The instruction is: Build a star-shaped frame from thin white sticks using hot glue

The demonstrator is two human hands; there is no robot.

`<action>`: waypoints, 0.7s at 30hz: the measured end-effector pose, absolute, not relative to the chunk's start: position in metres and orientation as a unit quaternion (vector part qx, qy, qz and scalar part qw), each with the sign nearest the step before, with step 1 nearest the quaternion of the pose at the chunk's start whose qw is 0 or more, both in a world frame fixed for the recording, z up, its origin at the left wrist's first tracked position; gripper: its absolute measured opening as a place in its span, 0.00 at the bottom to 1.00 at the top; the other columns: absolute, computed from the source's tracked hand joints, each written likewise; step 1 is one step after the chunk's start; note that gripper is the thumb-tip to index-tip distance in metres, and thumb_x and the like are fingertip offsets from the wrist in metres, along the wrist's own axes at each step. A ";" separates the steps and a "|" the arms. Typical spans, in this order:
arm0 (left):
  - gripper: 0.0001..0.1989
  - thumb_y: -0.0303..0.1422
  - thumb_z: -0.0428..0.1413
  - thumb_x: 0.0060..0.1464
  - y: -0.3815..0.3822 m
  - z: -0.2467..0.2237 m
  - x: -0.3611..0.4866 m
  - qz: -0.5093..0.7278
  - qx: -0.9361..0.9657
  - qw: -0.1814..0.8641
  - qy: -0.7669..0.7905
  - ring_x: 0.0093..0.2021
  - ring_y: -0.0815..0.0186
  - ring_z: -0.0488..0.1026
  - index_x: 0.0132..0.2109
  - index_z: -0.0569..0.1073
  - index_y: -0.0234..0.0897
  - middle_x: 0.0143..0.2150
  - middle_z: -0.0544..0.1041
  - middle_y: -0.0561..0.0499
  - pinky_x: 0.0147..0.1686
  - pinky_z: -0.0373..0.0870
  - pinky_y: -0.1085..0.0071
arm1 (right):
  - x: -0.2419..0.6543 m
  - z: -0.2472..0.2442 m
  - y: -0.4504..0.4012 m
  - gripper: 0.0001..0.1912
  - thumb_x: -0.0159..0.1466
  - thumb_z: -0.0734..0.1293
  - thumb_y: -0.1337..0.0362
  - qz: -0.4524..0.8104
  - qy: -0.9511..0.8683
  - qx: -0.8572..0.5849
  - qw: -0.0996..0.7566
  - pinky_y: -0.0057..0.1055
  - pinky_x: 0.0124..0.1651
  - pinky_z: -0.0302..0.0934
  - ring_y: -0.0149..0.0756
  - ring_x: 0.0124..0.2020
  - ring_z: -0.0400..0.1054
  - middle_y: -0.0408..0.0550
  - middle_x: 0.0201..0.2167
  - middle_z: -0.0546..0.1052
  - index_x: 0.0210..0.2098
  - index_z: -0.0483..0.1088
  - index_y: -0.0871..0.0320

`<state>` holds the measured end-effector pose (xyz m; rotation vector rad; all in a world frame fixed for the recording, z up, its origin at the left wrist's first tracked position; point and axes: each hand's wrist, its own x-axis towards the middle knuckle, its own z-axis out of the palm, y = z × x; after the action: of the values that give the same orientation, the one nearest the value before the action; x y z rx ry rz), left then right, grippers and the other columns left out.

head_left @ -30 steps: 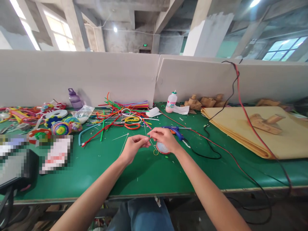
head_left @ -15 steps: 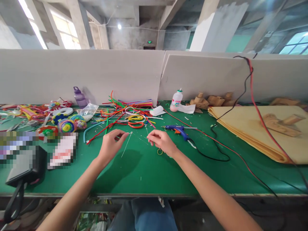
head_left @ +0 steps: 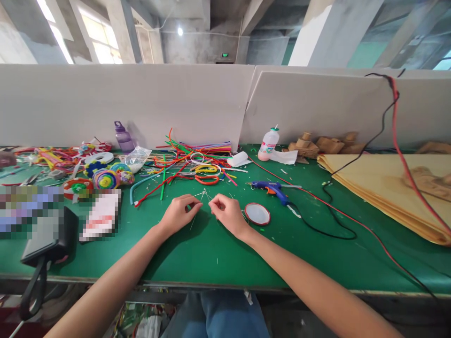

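Observation:
My left hand (head_left: 181, 213) is closed in a pinch, low over the green table, with a thin pale strand (head_left: 197, 194) at its fingertips. Facing it across a small gap, my right hand (head_left: 229, 213) also has its fingers pinched together at thin pale strands. These strands run up to a small whitish joint (head_left: 205, 191) just beyond my fingers. Whether they are wire or glue thread is too fine to tell. Right of my right hand lies a white disc (head_left: 257, 214) with a red rim.
A blue glue gun (head_left: 273, 188) lies to the right, its cord trailing. Orange-handled scissors (head_left: 207, 180) and colourful pipe cleaners (head_left: 176, 164) lie ahead. Left are round colourful craft pieces (head_left: 105, 179) and a black device (head_left: 51, 234). A drink bottle (head_left: 268, 144) and yellow sheets (head_left: 380, 197) stand at right.
My hands have come closer together, and the strands now meet between them. The red-rimmed disc now shows beside my right hand. The whole view has shifted slightly.

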<state>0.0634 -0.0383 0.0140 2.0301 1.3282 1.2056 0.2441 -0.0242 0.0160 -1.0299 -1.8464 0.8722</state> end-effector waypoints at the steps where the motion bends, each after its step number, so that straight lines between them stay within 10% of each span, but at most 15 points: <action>1: 0.08 0.35 0.56 0.51 -0.038 0.014 0.064 0.440 0.728 0.218 0.478 0.26 0.68 0.65 0.29 0.77 0.39 0.26 0.74 0.51 0.28 0.59 0.75 | 0.245 0.014 -0.025 0.10 0.59 0.62 0.60 0.341 -0.737 -0.409 0.416 0.26 0.24 0.57 0.29 0.19 0.62 0.40 0.19 0.69 0.23 0.63 0.55; 21: 0.12 0.38 0.52 0.54 -0.039 0.009 0.064 0.413 0.703 0.265 0.515 0.20 0.70 0.67 0.30 0.74 0.37 0.20 0.71 0.56 0.24 0.61 0.76 | 0.244 0.008 -0.026 0.09 0.59 0.61 0.62 0.321 -0.752 -0.418 0.396 0.26 0.26 0.57 0.30 0.19 0.63 0.40 0.17 0.70 0.23 0.64 0.55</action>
<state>0.0640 -0.0385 0.0091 1.8989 1.3906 1.1162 0.2439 -0.0262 0.0077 -1.0600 -1.9056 0.8142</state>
